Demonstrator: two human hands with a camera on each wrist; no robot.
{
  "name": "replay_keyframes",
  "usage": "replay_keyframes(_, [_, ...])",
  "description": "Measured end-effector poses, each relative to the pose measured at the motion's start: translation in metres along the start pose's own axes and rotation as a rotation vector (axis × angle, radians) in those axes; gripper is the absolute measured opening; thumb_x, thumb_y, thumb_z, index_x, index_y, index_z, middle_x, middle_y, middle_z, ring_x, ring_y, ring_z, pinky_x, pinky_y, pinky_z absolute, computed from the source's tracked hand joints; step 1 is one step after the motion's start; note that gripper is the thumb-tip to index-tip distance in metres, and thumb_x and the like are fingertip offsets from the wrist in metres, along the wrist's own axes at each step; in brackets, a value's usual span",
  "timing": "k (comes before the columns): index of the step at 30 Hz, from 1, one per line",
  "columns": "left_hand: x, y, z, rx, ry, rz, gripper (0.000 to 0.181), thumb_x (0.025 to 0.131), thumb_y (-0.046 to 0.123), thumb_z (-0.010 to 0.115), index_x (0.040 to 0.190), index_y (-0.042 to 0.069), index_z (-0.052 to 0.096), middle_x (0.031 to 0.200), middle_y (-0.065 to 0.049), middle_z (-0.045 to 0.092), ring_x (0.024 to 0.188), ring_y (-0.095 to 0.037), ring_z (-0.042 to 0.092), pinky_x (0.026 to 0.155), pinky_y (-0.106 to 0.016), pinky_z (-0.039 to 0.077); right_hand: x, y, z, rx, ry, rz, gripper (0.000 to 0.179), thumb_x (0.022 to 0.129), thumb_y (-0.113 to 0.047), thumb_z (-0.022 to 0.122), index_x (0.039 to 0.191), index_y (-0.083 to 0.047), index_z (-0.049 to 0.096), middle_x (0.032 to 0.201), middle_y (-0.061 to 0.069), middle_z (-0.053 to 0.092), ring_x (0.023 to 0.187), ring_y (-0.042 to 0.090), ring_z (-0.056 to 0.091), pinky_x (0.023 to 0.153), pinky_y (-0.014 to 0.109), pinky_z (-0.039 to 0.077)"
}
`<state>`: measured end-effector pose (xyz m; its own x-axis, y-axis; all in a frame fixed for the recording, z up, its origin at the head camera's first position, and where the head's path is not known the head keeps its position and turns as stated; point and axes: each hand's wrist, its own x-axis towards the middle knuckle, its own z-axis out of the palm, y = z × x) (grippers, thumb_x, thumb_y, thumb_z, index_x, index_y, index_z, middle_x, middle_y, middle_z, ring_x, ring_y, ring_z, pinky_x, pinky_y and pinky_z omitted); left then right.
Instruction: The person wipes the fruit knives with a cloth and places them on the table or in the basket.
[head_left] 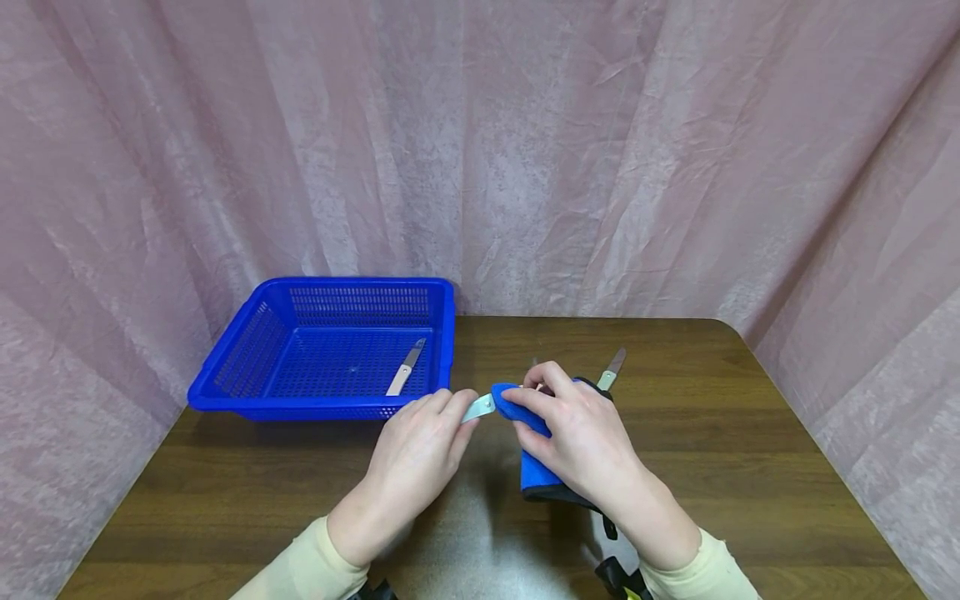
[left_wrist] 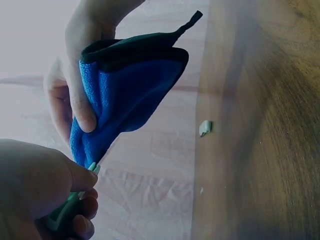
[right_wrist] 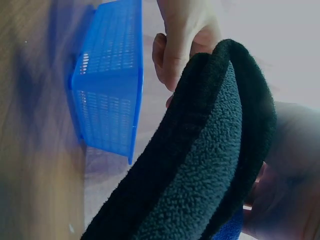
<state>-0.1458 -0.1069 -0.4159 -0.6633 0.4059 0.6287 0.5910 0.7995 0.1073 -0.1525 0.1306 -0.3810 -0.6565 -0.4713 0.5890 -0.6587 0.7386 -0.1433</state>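
Observation:
My left hand (head_left: 420,442) grips the pale green handle of a knife (head_left: 478,407), held above the table just right of the basket. A blue cloth with black edging (head_left: 538,472) is folded around the knife's far part, hiding the blade. My right hand (head_left: 583,425) pinches that cloth between thumb and fingers close to the handle. In the left wrist view the cloth (left_wrist: 125,95) hangs in folds, its black loop sticking out. The right wrist view has the cloth (right_wrist: 200,165) filling the foreground, with the left hand (right_wrist: 182,45) partly behind it.
A blue plastic basket (head_left: 322,403) stands at left, with a pale-handled knife (head_left: 405,368) inside. Behind my right hand, another knife (head_left: 611,370) lies on the wooden table (head_left: 720,433), partly hidden. A pink curtain (head_left: 480,167) hangs behind the table and along its sides.

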Motion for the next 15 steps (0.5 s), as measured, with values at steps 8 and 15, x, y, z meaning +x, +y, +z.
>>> replay_keyframes(8, [0.0000,0.0001,-0.0008,-0.002,-0.018,-0.002,0.029,0.099,0.017,0.085,0.123,0.009,0.072,0.088,-0.001,0.067,0.073,-0.022,0.067,0.061,-0.037,0.054,-0.0002,0.0007,0.0007,-0.007,0.007,-0.005,0.032,0.086,-0.013,0.091,0.117,-0.021,0.085,0.115,0.000,0.065,0.073,0.020,0.063,0.066,0.036,0.055])
replay_keyframes(15, [0.0000,-0.0001,-0.0010,0.000,-0.001,0.007,0.030,0.097,0.015,0.087,0.122,0.008,0.072,0.088,-0.002,0.067,0.073,-0.023,0.066,0.062,-0.038,0.054,-0.0002,0.0034,0.0006,-0.011,0.008,0.010,0.032,0.087,-0.014,0.091,0.118,-0.021,0.085,0.116,-0.001,0.064,0.074,0.021,0.063,0.066,0.038,0.057])
